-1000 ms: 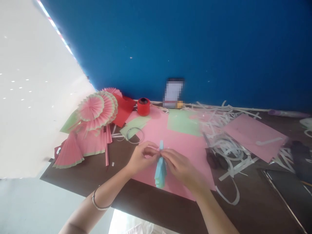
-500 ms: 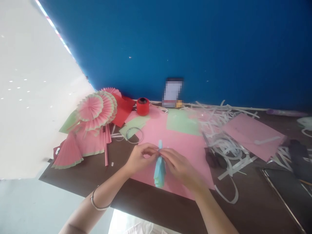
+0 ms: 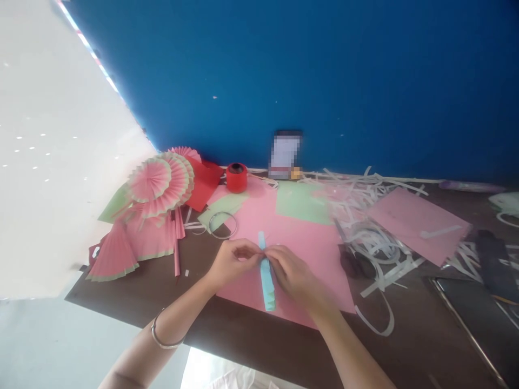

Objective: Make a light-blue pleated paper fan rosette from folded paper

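A narrow strip of pleated light-blue paper point(image 3: 266, 286), greenish at its lower folds, stands out between my two hands. My left hand point(image 3: 233, 262) pinches it at the middle from the left, thumb and forefinger together. From the right, my right hand point(image 3: 294, 270) pinches the same spot, fingertips touching those of the left. The short upper end of the pleated paper pokes out above the fingers and the longer part hangs below. Under both hands lies a large pink sheet point(image 3: 308, 243). What sits right between the fingertips is too small to make out.
Pink-and-green paper fans point(image 3: 152, 181) are heaped at left, near a red tape roll point(image 3: 236, 179) and a metal ring point(image 3: 223, 225). White paper strips point(image 3: 373, 248) tangle at right, with a pink sheet point(image 3: 419, 224) and a dark tablet-like device point(image 3: 470, 319). A blue wall point(image 3: 324, 81) rises behind.
The pleated paper has turned in my fingers: its upper end leans further left, its lower end lies further right and looks narrower. Both hands keep their pinch.
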